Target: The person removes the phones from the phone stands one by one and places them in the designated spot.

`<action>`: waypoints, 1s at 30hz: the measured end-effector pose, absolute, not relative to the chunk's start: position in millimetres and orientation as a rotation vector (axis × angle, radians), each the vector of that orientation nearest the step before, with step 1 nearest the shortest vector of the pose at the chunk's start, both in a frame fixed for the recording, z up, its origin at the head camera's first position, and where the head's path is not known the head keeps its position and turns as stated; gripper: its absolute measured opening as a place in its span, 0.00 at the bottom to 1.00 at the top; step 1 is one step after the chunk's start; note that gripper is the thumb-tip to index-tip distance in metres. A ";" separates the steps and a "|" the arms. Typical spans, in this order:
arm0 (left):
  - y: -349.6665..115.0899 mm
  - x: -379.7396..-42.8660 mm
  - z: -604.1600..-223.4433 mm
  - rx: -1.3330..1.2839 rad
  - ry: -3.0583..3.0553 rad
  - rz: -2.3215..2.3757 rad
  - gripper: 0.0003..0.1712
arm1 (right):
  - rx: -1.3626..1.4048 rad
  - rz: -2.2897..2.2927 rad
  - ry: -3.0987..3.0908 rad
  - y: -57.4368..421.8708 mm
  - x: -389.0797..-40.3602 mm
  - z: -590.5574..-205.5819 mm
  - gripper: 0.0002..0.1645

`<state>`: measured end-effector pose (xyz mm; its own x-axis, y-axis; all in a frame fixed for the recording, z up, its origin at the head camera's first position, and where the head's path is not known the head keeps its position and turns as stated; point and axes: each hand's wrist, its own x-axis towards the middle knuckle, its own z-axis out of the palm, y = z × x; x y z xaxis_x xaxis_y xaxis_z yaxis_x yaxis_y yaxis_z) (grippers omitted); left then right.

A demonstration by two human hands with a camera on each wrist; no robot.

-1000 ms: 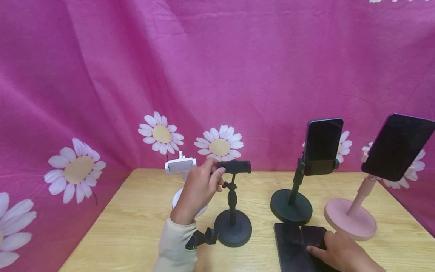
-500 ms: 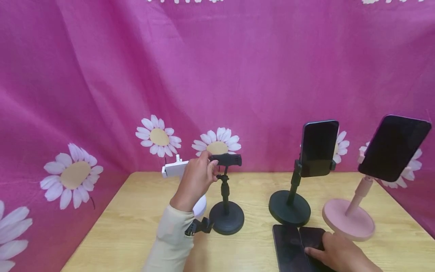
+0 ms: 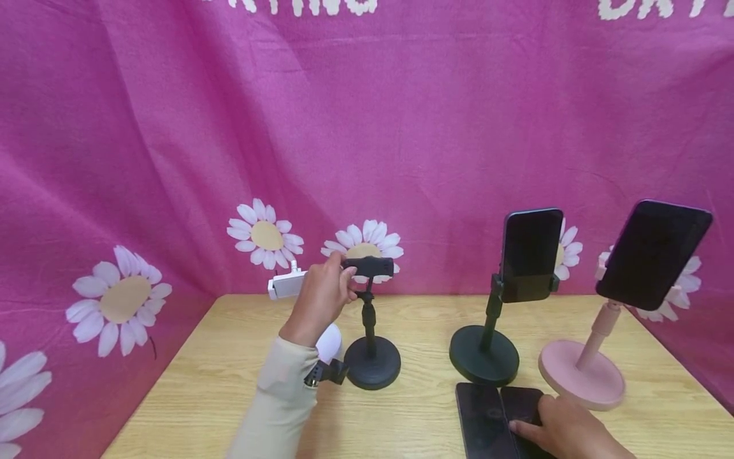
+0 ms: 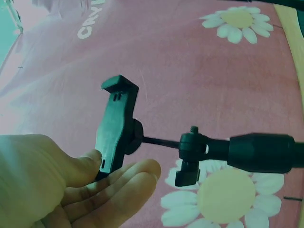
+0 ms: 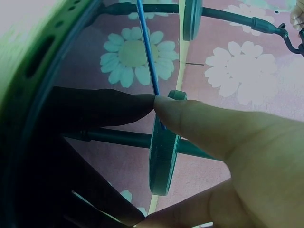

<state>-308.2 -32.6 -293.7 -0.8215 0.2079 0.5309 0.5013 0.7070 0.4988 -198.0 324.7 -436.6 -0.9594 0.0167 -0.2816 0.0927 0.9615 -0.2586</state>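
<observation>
Black stand (image 3: 369, 319) is what we see first, upright on its round base left of centre on the table. Behind everything we have a magenta cloth (image 3: 436, 127) printed with white daisies, and below it the pale wooden table (image 3: 418, 331). Farthest right stands a pink stand (image 3: 592, 347), leaning a little, with a large dark-screened phone (image 3: 655, 255) tilted in its holder. Just beside it, to the left, we find a dark green stand (image 3: 489, 331) bearing a more upright phone (image 3: 532, 255). A white stand (image 3: 288, 285) shows its holder and part of its base behind the left hand (image 3: 321, 290). Nearer us, in front of the dark green stand, two dark phones lie flat and side by side, a left one (image 3: 484, 421) and a right one (image 3: 518, 401), both cut off by the bottom edge.

The left hand, in a cream sleeve (image 3: 281, 395), pinches one end of the black stand's holder (image 4: 114, 130), thumb on one face and fingers behind. The right hand (image 3: 573, 427) rests on the right flat phone; its thumb and one fingertip touch down apart from each other, and we cannot tell whether it grips. Smallest, we note a knob (image 4: 189, 173) below the holder.
</observation>
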 end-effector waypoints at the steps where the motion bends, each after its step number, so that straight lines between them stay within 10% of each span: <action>1: -34.1 -309.2 -293.5 -0.543 -2.479 -0.909 0.10 | 0.072 -0.395 2.839 324.1 -197.2 -435.9 0.40; 30: -17.6 -310.3 -279.8 -0.247 -2.466 -0.655 0.12 | 0.099 -0.309 2.878 323.1 -193.9 -428.7 0.43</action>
<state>-310.3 -17.6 -279.8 -0.8203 0.0310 0.5710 0.3101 0.8631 0.3987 -193.9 323.1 -428.7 -0.9678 0.0411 -0.2485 0.0929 0.9752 -0.2007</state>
